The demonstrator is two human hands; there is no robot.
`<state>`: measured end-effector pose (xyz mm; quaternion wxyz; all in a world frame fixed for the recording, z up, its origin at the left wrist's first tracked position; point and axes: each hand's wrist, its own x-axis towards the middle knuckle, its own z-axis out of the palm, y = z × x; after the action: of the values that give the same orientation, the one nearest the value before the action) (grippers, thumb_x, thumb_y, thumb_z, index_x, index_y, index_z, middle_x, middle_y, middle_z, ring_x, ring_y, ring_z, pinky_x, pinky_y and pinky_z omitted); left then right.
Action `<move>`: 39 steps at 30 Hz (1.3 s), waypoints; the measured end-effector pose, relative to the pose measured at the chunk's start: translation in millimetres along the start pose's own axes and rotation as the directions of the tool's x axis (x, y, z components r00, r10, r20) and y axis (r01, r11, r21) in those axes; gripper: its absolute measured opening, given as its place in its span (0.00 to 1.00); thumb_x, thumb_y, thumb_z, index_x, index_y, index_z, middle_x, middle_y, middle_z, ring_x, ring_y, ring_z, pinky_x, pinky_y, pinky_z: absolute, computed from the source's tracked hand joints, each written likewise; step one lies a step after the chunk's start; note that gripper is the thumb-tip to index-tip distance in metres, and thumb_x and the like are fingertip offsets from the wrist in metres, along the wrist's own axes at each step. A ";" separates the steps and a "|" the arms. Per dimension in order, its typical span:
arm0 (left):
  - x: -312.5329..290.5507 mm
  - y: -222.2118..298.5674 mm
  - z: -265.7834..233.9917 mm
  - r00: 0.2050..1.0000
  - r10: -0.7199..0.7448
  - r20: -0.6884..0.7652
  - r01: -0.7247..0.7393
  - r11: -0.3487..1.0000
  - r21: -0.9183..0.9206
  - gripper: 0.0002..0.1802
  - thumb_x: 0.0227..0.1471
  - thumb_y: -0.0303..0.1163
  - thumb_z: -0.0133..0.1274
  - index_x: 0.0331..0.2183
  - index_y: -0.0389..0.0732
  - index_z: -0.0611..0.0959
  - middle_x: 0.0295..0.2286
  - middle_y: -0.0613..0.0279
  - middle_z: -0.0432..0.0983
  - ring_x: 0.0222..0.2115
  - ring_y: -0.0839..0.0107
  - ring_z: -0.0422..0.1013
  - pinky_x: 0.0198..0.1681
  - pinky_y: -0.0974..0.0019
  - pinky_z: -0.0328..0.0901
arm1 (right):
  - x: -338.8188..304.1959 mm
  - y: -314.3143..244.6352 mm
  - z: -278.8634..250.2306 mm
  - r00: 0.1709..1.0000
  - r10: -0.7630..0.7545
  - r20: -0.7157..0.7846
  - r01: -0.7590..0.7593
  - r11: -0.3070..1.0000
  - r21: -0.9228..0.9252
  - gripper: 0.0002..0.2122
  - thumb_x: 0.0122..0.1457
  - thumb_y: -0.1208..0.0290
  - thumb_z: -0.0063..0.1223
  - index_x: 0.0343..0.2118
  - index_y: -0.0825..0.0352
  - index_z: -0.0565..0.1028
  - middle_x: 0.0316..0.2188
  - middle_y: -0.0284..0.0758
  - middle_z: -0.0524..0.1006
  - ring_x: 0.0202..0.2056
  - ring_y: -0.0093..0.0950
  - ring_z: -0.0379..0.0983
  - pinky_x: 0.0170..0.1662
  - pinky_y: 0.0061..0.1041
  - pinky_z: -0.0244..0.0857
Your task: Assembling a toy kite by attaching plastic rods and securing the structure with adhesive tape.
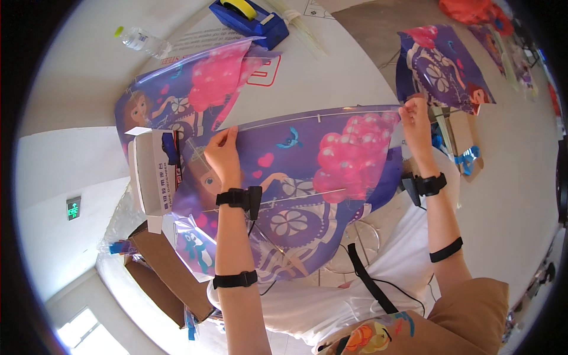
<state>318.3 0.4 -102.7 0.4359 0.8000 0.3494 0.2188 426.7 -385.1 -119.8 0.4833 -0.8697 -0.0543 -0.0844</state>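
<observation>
A purple kite (296, 189), printed with pink balloons, a blue bird and a cartoon figure, lies across the near part of the table and hangs over its edge toward my lap. Along its top edge runs a thin pale rod, and another crosses lower down. My left hand (225, 155) has its fingers closed at that top edge, left of the middle. At the right corner, my right hand (416, 121) pinches the kite near the rod's end. Both wrists wear black straps with small devices. Exactly what lies between the fingertips is partly hidden.
More printed kites (207, 77) lie at the left, and another kite (438, 71) is beyond my right hand. A blue tape dispenser (260, 26), a clear bottle (142, 41) and an opened white box (148, 171) are around the table. Brown cardboard (171, 278) stands lower left.
</observation>
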 end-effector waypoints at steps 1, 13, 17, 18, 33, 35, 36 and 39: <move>1.1 0.3 0.4 1.000 -0.001 0.001 0.001 1.000 -0.005 0.13 0.47 0.34 0.62 0.30 0.32 0.85 0.25 0.60 0.79 0.25 0.74 0.71 0.31 0.70 0.65 | 0.8 -2.4 -1.2 1.000 -0.018 0.007 0.018 1.000 -0.017 0.09 0.58 0.77 0.51 0.37 0.65 0.63 0.28 0.36 0.69 0.30 0.29 0.70 0.36 0.26 0.65; -1.4 5.2 2.8 0.997 0.067 -0.031 -0.062 0.989 0.134 0.11 0.45 0.32 0.63 0.28 0.34 0.85 0.24 0.59 0.79 0.24 0.72 0.72 0.30 0.69 0.66 | 4.2 5.7 -0.2 1.000 0.004 0.022 -0.003 0.998 -0.062 0.11 0.55 0.76 0.53 0.37 0.65 0.64 0.27 0.38 0.71 0.30 0.33 0.73 0.36 0.29 0.66; -3.6 7.6 4.0 0.997 0.079 -0.021 -0.076 0.989 0.127 0.10 0.45 0.32 0.63 0.28 0.34 0.85 0.24 0.60 0.79 0.24 0.72 0.72 0.30 0.69 0.66 | 4.4 0.6 -2.6 1.000 0.011 0.012 -0.010 0.996 -0.085 0.11 0.54 0.77 0.53 0.36 0.65 0.63 0.26 0.39 0.72 0.30 0.34 0.74 0.35 0.29 0.66; -4.1 7.2 5.1 0.997 0.073 -0.025 -0.070 0.990 0.125 0.10 0.45 0.31 0.63 0.28 0.35 0.85 0.24 0.60 0.79 0.24 0.72 0.72 0.30 0.69 0.66 | 4.7 0.7 -2.8 1.000 0.011 0.008 -0.010 0.996 -0.088 0.11 0.54 0.77 0.53 0.36 0.65 0.63 0.26 0.39 0.72 0.30 0.34 0.74 0.35 0.29 0.66; -5.4 -1.2 8.8 0.988 0.142 -0.055 -0.132 0.979 0.156 0.08 0.43 0.31 0.63 0.27 0.36 0.86 0.23 0.59 0.77 0.23 0.69 0.71 0.29 0.67 0.65 | 5.2 -10.0 -2.2 1.000 -0.023 -0.021 0.021 0.992 -0.124 0.13 0.52 0.82 0.55 0.35 0.66 0.62 0.23 0.40 0.70 0.26 0.37 0.72 0.31 0.31 0.65; -5.9 -0.2 7.1 0.986 0.152 -0.061 -0.140 0.974 0.177 0.08 0.43 0.31 0.63 0.27 0.36 0.86 0.23 0.59 0.76 0.23 0.69 0.71 0.29 0.67 0.66 | 4.8 -10.2 0.2 1.000 -0.014 -0.017 0.012 0.991 -0.136 0.13 0.52 0.81 0.55 0.35 0.66 0.62 0.23 0.40 0.71 0.26 0.37 0.73 0.31 0.31 0.66; -5.6 -0.9 6.8 0.986 0.153 -0.060 -0.140 0.973 0.182 0.08 0.43 0.31 0.63 0.27 0.36 0.86 0.23 0.59 0.77 0.24 0.68 0.71 0.29 0.66 0.66 | 4.7 -9.9 0.7 1.000 -0.014 -0.013 0.012 0.991 -0.132 0.13 0.52 0.81 0.55 0.35 0.66 0.62 0.23 0.40 0.71 0.26 0.37 0.73 0.31 0.31 0.66; -5.9 -0.7 7.0 0.985 0.159 -0.069 -0.144 0.972 0.184 0.09 0.43 0.31 0.64 0.27 0.36 0.85 0.24 0.58 0.77 0.24 0.67 0.72 0.30 0.66 0.66 | 4.5 -8.2 1.2 0.999 -0.034 -0.029 0.030 0.992 -0.123 0.13 0.51 0.81 0.56 0.35 0.66 0.62 0.23 0.40 0.71 0.26 0.37 0.73 0.31 0.31 0.66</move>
<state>318.7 -7.6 -107.2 0.3296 0.8504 0.3233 0.2522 429.8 -379.7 -112.7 0.4286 -0.8952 -0.0555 -0.1089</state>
